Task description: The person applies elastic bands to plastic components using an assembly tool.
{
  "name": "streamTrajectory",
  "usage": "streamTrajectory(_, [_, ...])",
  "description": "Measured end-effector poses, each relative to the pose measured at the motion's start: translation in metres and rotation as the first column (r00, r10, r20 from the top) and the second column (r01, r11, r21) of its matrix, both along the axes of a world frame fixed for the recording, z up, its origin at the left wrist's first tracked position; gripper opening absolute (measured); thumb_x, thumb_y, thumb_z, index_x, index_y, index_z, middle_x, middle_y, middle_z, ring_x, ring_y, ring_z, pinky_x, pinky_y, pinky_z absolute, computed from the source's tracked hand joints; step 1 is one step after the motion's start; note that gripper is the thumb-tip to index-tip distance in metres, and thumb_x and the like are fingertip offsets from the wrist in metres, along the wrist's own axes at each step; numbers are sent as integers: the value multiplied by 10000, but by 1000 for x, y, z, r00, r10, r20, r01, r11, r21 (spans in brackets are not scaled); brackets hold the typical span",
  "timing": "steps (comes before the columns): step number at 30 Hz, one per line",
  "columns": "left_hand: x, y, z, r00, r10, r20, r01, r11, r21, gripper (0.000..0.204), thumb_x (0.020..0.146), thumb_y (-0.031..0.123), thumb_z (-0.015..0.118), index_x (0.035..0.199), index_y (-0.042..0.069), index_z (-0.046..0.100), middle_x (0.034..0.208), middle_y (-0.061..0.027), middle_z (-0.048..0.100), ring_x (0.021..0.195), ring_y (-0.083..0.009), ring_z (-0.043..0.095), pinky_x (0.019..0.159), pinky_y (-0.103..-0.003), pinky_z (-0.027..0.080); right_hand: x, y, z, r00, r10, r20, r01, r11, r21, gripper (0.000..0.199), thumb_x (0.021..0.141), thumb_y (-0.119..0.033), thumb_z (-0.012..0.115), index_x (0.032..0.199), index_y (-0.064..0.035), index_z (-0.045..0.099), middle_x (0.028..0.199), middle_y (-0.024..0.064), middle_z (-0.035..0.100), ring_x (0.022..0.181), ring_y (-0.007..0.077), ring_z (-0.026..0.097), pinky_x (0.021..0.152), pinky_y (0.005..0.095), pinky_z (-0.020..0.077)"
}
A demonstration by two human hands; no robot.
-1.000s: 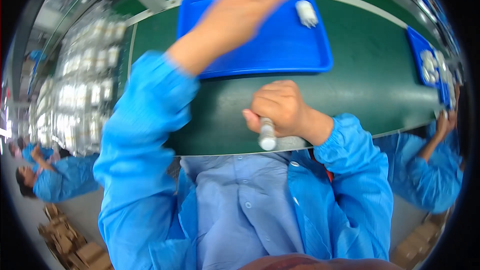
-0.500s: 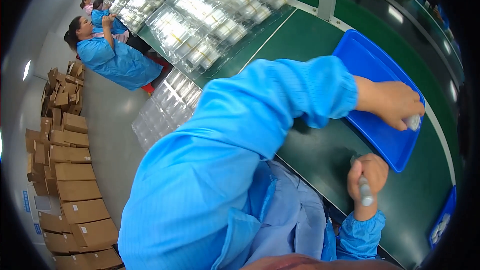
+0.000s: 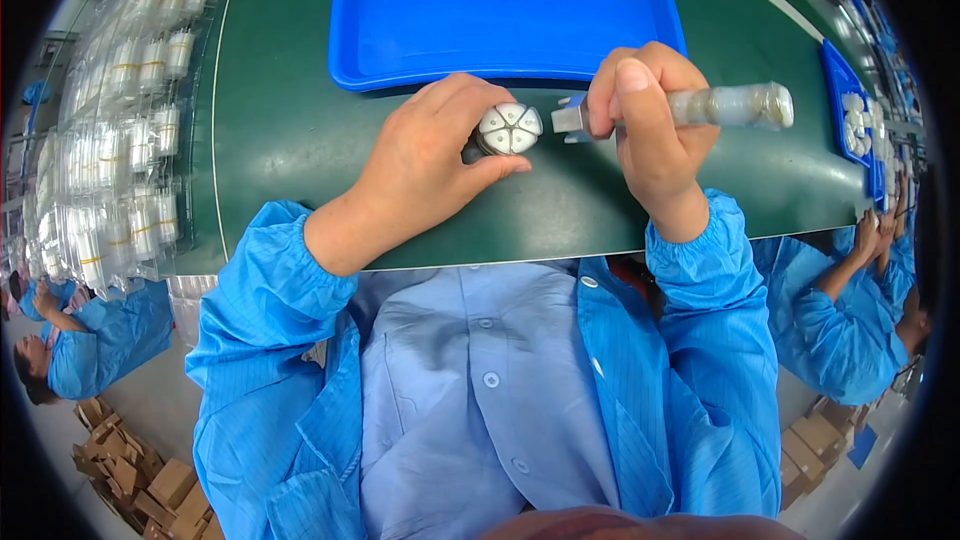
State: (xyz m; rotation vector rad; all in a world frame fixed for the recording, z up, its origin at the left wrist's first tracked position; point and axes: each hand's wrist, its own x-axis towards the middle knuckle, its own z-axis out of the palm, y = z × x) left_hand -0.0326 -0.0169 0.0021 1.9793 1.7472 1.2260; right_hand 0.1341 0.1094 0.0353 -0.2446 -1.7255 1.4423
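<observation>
My left hand (image 3: 420, 155) is closed around the side of a short round piece (image 3: 510, 129), whose upturned end shows several white wedge-shaped segments with dark gaps between them. Facing it, my right hand (image 3: 655, 130) grips a hand tool (image 3: 735, 106) with a thick, pale handle that looks wrapped. The tool's squared metallic end, with a bit of blue beside it, points at the round piece, a small gap apart. I cannot make out the tool's exact kind. Both hands are above the green table (image 3: 290, 130), just on my side of a large blue tray (image 3: 480, 75).
At the left, clear plastic trays (image 3: 130, 140) hold bundles of white tubes. A smaller blue tray (image 3: 845, 110) with white pieces lies at the far right. Co-workers in blue sit on both sides (image 3: 110, 340) (image 3: 840, 310). Cardboard boxes (image 3: 150, 480) are on the floor.
The view has swung round to face the table squarely. My left hand has come back from over the blue tray with the round piece, close to the tool in my right hand.
</observation>
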Motion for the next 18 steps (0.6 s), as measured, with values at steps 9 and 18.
streamTrajectory(9, [5, 1, -3, 1000, -18, 9, 18, 1000, -8, 527, 682, 128, 847, 1146, 42, 612, 1061, -122, 638, 936, -295, 631, 775, -371, 528, -7, -4, -4, 999, 30, 14, -31, 998, 53, 304, 944, -46, 594, 663, -39, 478, 586, 15, 531, 523, 64, 442, 469, 243, 351])
streamTrajectory(18, [8, 4, -5, 995, 46, -84, -37, 994, 103, 614, 680, 95, 848, 1226, 23, 575, 1069, -127, 647, 954, -279, 632, 793, -337, 518, -5, -3, -7, 998, 18, 61, -23, 997, 78, 296, 945, -57, 581, 668, -35, 480, 592, 12, 523, 521, 69, 433, 476, 250, 354])
